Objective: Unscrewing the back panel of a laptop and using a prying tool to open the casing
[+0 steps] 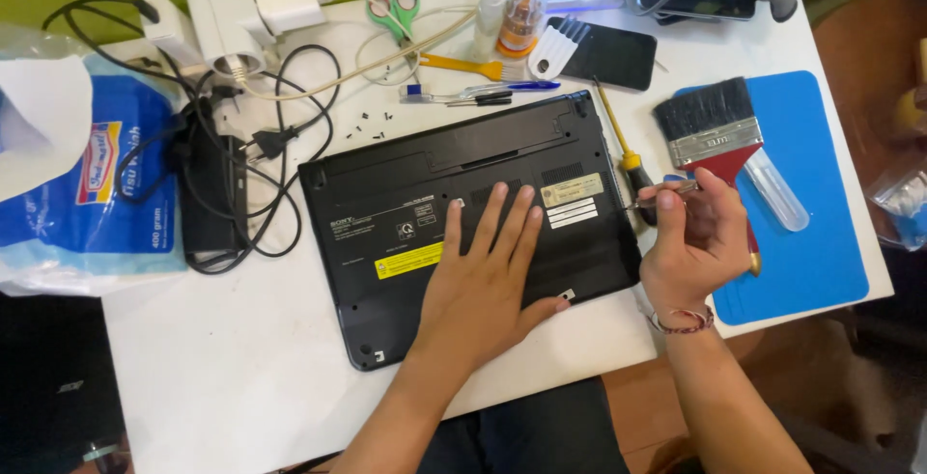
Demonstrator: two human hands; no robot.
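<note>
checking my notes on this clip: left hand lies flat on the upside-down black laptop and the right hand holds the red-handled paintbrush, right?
Not quite. In the head view the right hand holds a small screwdriver, not the paintbrush, which lies untouched on the blue mat. The rest stands: the left hand lies flat on the upside-down black laptop.

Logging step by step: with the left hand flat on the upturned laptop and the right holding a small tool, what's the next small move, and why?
Probably bring the right hand and its thin tool in over the laptop. The left hand lies flat on the black underside, steadying it, while the tool sits just off the right edge, touching nothing. Loose screws lie on the white table.
</note>
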